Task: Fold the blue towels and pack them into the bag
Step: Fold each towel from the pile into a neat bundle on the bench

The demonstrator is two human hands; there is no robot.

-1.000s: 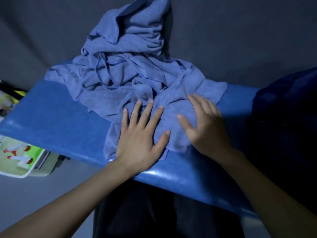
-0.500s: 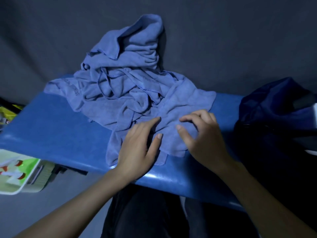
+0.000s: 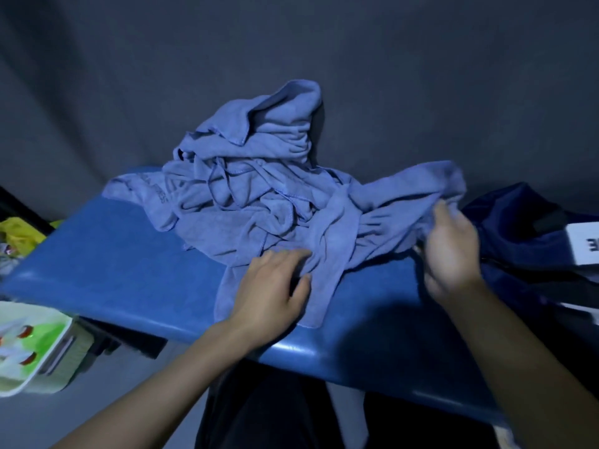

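Observation:
A crumpled heap of blue towels (image 3: pixel 246 176) lies on a blue padded bench (image 3: pixel 107 264). My right hand (image 3: pixel 450 251) grips one towel (image 3: pixel 405 202) by its edge and holds it lifted off to the right, stretched and blurred. My left hand (image 3: pixel 275 286) has its fingers curled into the near part of the same towel, bunching it against the bench. A dark navy bag (image 3: pixel 525 228) sits at the right end of the bench, just past my right hand.
A white box with dark print (image 3: pixel 583 241) rests on the bag. At lower left are a green and white tray (image 3: pixel 32 348) and, further back, a yellow packet (image 3: pixel 19 231). A dark grey wall rises behind the bench.
Both hands went from lying flat on the towel to curling into it. My right hand then pulled one towel up and out to the right, and the view tilted up.

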